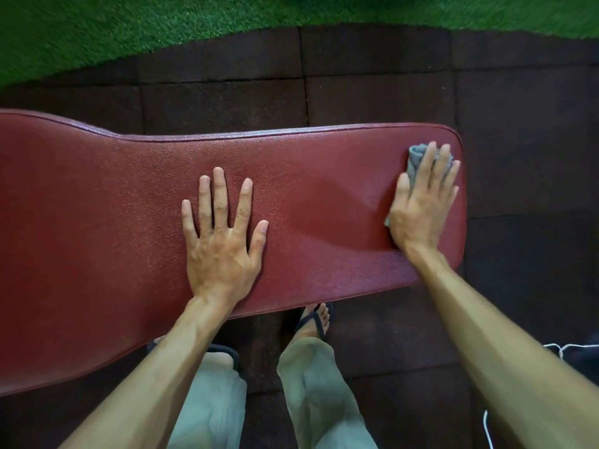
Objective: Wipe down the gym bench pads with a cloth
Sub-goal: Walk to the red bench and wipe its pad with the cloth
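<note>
A long dark-red padded gym bench pad (97, 205) runs across the view, wide at the left and narrow at the right. My left hand (222, 234) lies flat on its middle, fingers spread, holding nothing. My right hand (421, 202) presses a crumpled grey cloth (416, 160) onto the pad near its rounded right end. Most of the cloth is hidden under the palm and fingers; a bunched part shows above the thumb and a corner at the wrist side.
Dark rubber floor tiles (518, 108) surround the bench, with green artificial turf (129, 30) beyond. My legs in pale trousers and a sandalled foot (312, 322) stand at the near edge. A white cord (486, 426) lies at the lower right.
</note>
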